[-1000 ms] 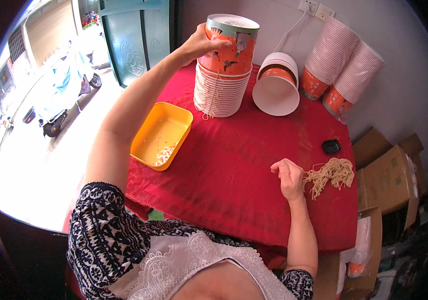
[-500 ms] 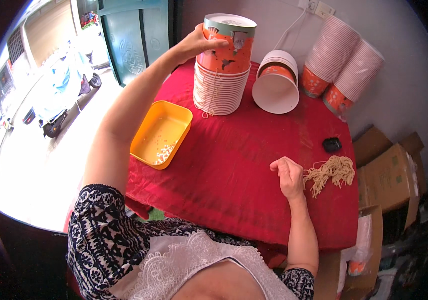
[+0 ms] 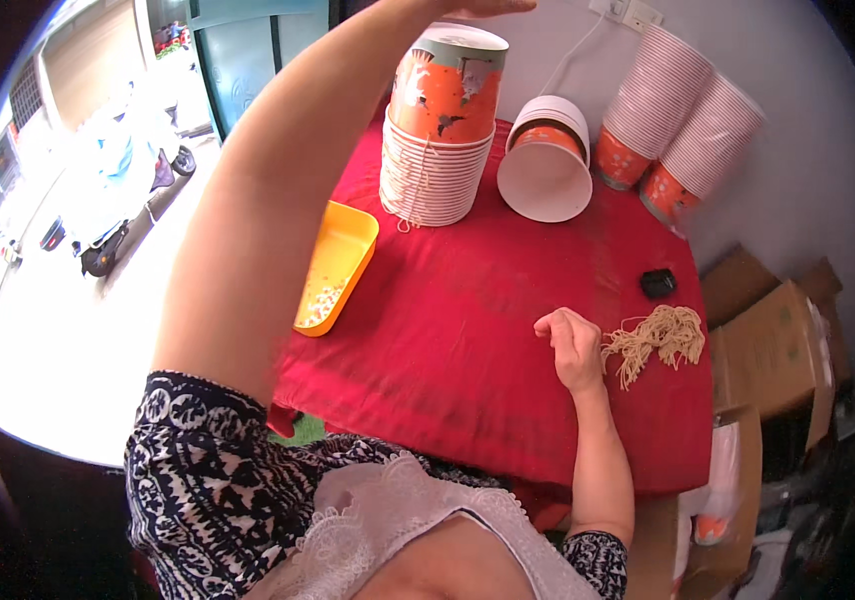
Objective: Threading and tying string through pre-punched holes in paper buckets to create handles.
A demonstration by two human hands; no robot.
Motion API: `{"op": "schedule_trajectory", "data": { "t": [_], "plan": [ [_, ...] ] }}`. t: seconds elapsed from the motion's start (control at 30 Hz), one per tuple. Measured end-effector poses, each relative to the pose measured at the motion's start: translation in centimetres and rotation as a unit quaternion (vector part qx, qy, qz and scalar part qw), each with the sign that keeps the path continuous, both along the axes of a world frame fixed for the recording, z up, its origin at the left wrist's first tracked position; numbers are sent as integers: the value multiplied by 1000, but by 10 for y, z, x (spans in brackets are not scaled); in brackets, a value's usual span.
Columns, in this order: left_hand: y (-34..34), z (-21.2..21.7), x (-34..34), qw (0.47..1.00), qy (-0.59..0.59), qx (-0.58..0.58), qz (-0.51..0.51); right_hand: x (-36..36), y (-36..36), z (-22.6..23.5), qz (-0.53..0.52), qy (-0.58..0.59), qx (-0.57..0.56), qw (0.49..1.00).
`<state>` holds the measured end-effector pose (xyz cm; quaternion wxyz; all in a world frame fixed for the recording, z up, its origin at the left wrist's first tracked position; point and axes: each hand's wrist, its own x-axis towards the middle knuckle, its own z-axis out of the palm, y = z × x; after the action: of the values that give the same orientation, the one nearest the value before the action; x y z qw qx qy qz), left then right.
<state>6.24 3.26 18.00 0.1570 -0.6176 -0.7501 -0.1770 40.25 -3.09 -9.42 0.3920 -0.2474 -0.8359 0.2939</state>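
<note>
At the far side of the red-covered counter (image 3: 448, 340), we note the upended stack of orange buckets (image 3: 445, 100), our left hand (image 3: 491, 8) open above it, partly out of frame. Our right hand (image 3: 576, 347) is curled in a loose fist beside tan strings (image 3: 666, 335); yellow tray (image 3: 345, 248) left of the stack.

Left hand (image 3: 488, 8) above bucket stack (image 3: 438, 170), curled right hand (image 3: 575, 350) beside beige cords (image 3: 666, 336)
</note>
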Motion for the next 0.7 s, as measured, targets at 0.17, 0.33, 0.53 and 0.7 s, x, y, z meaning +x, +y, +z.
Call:
{"op": "schedule_trajectory", "data": {
  "t": [0.17, 0.33, 0.53, 0.7],
  "plan": [
    [42, -32, -46, 980, -87, -167, -60, -3, -1, -2, 22, -1, -2, 1000],
    [75, -40, -83, 974, 35, -167, -148, -2, -3, 2, 36, -32, -10, 999],
    [64, -40, -74, 991, 83, -40, -97, -7, -6, 2, 46, -11, 5, 999],
    [-11, -48, 10, 955, 212, 182, -98, 11, 10, -15, 5, -11, 75, 997]
  ]
}}
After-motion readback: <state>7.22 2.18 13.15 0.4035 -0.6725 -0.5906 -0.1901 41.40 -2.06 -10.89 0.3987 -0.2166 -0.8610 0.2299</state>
